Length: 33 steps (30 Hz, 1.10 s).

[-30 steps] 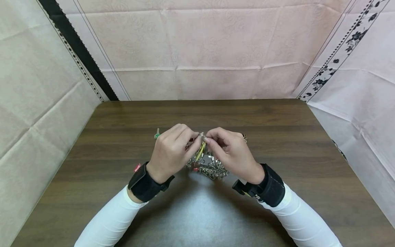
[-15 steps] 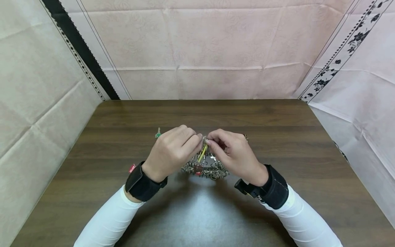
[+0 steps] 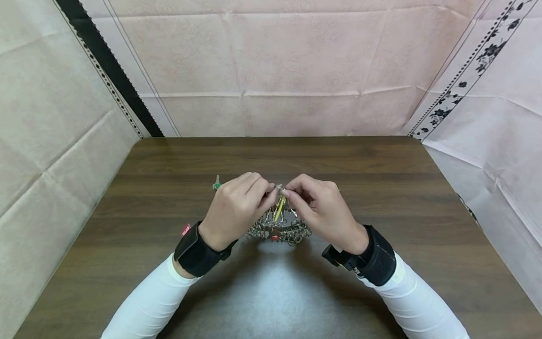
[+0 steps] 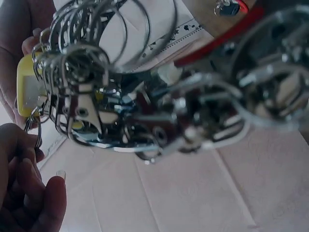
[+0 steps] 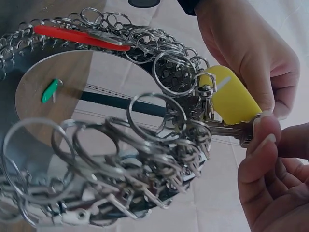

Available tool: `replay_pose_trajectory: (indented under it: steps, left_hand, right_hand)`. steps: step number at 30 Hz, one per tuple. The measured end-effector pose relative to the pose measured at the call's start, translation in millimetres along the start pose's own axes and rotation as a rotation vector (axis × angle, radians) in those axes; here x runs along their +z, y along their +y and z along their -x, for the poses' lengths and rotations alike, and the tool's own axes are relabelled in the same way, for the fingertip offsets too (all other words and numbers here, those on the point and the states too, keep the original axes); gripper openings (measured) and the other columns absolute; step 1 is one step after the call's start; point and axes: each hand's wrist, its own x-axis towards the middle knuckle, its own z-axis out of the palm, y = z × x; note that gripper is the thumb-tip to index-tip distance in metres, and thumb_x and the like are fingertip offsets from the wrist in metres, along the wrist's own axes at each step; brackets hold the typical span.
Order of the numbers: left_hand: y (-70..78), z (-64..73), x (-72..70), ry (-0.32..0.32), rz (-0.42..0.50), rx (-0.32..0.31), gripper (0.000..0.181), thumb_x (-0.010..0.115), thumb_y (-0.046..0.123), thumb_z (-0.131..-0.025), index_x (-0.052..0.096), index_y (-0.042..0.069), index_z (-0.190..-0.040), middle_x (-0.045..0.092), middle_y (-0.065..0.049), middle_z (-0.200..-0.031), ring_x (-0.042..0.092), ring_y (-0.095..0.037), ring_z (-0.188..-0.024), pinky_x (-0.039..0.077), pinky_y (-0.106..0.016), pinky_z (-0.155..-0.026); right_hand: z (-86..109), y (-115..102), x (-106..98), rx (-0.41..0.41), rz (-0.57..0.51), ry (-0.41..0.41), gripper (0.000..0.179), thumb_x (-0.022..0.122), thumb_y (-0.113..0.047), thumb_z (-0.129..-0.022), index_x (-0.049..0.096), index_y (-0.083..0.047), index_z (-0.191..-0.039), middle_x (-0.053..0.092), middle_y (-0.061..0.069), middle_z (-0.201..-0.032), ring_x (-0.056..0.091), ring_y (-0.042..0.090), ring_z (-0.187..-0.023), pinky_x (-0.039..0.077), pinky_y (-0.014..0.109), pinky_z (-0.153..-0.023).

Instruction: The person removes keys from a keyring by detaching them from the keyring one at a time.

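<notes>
A large bunch of metal key rings (image 3: pixel 292 233) hangs in front of me over the table. In the head view a yellow key tag (image 3: pixel 280 208) dangles below my fingertips; its flat face (image 5: pixel 229 94) shows in the right wrist view. My left hand (image 3: pixel 235 209) pinches a metal key ring (image 3: pixel 279 188) at its left side. From the right, my right hand (image 3: pixel 323 207) pinches the same ring between thumb and finger, its fingers (image 5: pixel 263 145) close to the tag. The ring itself is mostly covered by fingertips.
A green-headed key (image 3: pixel 217 182) lies on the wooden table (image 3: pixel 169 221) left of my left hand. Among the bunch runs a red strip (image 5: pixel 79 36). Pale cloth (image 3: pixel 271 75) stands behind the table and along both sides.
Both hands stay together at the ring, with small finger shifts. My left wrist turned slightly and turned back. The bunch below sways a little to the left.
</notes>
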Motion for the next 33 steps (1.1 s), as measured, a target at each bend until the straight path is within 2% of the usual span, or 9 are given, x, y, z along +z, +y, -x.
replay_pose_trajectory:
  steps: [8, 18, 25, 33]
  left_hand:
    - [1.0, 1.8, 2.9, 0.043, 0.04, -0.071, 0.012, 0.067, 0.009, -0.085, 0.06, 0.002, -0.079, 0.057, -0.005, -0.067, 0.049, -0.013, -0.057, 0.045, -0.024, -0.05]
    - [2.8, 1.6, 4.6, 0.069, 0.064, -0.117, 0.012, 0.062, 0.008, -0.088, 0.058, 0.004, -0.078, 0.053, -0.002, -0.065, 0.042, -0.01, -0.055, 0.038, -0.023, -0.047]
    - [4.4, 2.1, 5.6, 0.072, 0.1, -0.171, 0.013, 0.063, 0.009, -0.087, 0.056, 0.005, -0.077, 0.049, -0.001, -0.065, 0.041, -0.009, -0.056, 0.036, -0.023, -0.047]
    - [4.8, 2.1, 5.6, 0.068, 0.131, -0.225, 0.014, 0.062, 0.012, -0.089, 0.057, 0.006, -0.078, 0.053, -0.001, -0.067, 0.043, -0.008, -0.057, 0.037, -0.022, -0.048]
  right_hand:
    - [-0.6, -1.8, -0.1, 0.047, -0.031, -0.009, 0.006, 0.058, -0.011, -0.094, 0.062, -0.007, -0.092, 0.053, -0.003, -0.068, 0.045, 0.007, -0.055, 0.038, 0.023, -0.045]
    - [-0.6, -1.6, 2.7, 0.048, -0.09, 0.002, 0.006, 0.058, -0.01, -0.094, 0.06, -0.005, -0.092, 0.055, 0.0, -0.068, 0.048, 0.006, -0.053, 0.04, 0.023, -0.043]
    - [0.3, -0.6, 2.8, 0.046, -0.099, 0.006, 0.007, 0.058, -0.011, -0.095, 0.06, -0.005, -0.091, 0.056, -0.001, -0.069, 0.047, 0.006, -0.051, 0.039, 0.023, -0.042]
    - [0.1, 0.3, 3.5, 0.063, -0.105, 0.003, 0.008, 0.058, -0.011, -0.095, 0.061, -0.006, -0.09, 0.058, 0.0, -0.069, 0.047, 0.006, -0.05, 0.041, 0.023, -0.042]
